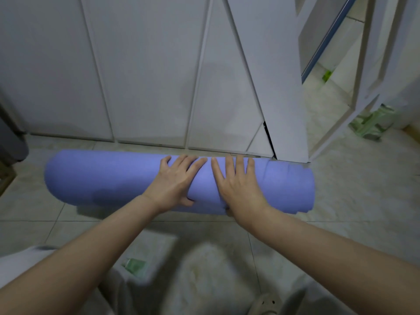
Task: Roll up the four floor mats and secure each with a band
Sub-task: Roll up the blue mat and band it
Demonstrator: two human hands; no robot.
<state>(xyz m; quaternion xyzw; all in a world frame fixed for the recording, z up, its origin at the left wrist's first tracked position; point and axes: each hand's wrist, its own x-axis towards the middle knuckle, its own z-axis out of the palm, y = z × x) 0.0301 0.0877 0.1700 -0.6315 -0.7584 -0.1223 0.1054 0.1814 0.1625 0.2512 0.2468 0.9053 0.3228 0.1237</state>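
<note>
A purple floor mat (pixel 97 178) lies rolled into a thick tube across the tiled floor, just in front of white cabinet doors. My left hand (pixel 175 180) rests flat on top of the roll near its middle, fingers spread and straight. My right hand (pixel 238 185) presses down beside it, fingers straight and pointing away from me. The two hands almost touch at the fingertips. No band is visible on the roll. The roll's right end (pixel 302 189) shows uneven layers.
White cabinet doors (pixel 147 76) stand right behind the roll, one door (pixel 272 87) ajar at the right. A green patterned bag (pixel 370 123) sits far right. A dark bin (pixel 11 137) is at the left edge. A small green item (pixel 134 264) and a slipper (pixel 266 303) lie near me.
</note>
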